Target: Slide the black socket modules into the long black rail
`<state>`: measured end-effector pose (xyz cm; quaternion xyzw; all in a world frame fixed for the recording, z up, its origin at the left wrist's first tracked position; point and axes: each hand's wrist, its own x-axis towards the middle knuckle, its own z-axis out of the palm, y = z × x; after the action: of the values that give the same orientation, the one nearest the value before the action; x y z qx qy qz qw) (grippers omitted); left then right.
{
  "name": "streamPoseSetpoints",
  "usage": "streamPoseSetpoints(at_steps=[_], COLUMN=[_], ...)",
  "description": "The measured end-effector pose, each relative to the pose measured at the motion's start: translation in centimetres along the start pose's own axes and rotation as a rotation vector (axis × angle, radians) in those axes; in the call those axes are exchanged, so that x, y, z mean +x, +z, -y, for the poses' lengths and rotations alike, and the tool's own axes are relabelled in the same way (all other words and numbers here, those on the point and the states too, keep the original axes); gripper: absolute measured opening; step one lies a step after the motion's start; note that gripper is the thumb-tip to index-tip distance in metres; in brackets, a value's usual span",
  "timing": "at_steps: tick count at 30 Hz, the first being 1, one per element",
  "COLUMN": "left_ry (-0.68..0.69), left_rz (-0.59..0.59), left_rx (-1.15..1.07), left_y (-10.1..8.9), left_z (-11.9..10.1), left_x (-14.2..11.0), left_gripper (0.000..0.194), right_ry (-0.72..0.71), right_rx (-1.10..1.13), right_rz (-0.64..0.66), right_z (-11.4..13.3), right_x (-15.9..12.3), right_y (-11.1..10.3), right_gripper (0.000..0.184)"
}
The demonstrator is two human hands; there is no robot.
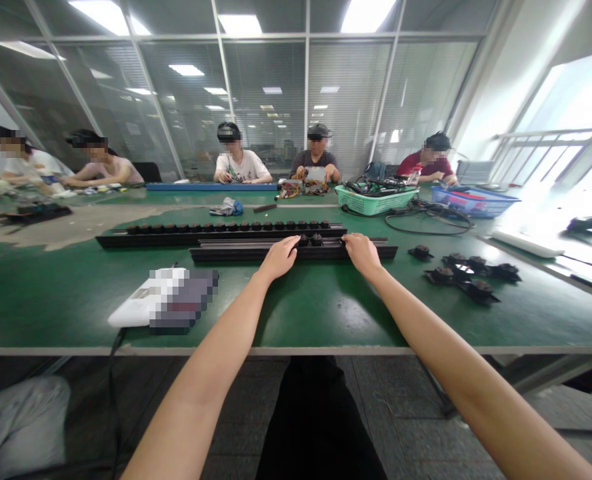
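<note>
Green surface point(51, 313) with a long black bar point(371, 253) laid flat, pointing left to right, just in front of a second knobby bar point(221, 235). Left hand point(279, 259) and right hand point(361, 253) both half open, palm down on the near bar, fingers curved over its top; how tight, impossible to tell.

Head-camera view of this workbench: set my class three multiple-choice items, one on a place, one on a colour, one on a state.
1. Where is the mint-green basket relative to the blue basket? A) right of it B) left of it C) inside it

2. What colour is the bench top? A) green B) red C) white

3. What are the left hand and right hand doing? A) hanging below the bench B) raised overhead C) resting on the front black bar

Answers:
1 B: the two baskets stand side by side, the mint-green one leftward.
2 A: green shows around the bars.
3 C: both lie on the bar.
</note>
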<state>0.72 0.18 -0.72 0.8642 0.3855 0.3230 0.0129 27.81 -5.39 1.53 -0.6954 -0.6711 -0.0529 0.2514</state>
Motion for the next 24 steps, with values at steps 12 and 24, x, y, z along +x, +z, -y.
streamPoseSetpoints(at_steps=[12, 24], left_ry=[0.009, 0.0], left_rz=[-0.005, -0.011], left_rx=[0.006, -0.014], left_y=[0.16, 0.05], left_z=[0.12, 0.03], left_x=[0.02, -0.05], left_gripper=[0.051, 0.052], right_ry=[0.009, 0.027], right_rx=[0.016, 0.011], right_rz=[0.006, -0.013], right_z=[-0.23, -0.55], right_x=[0.1, 0.21], right_y=[-0.1, -0.05], right_gripper=[0.042, 0.042])
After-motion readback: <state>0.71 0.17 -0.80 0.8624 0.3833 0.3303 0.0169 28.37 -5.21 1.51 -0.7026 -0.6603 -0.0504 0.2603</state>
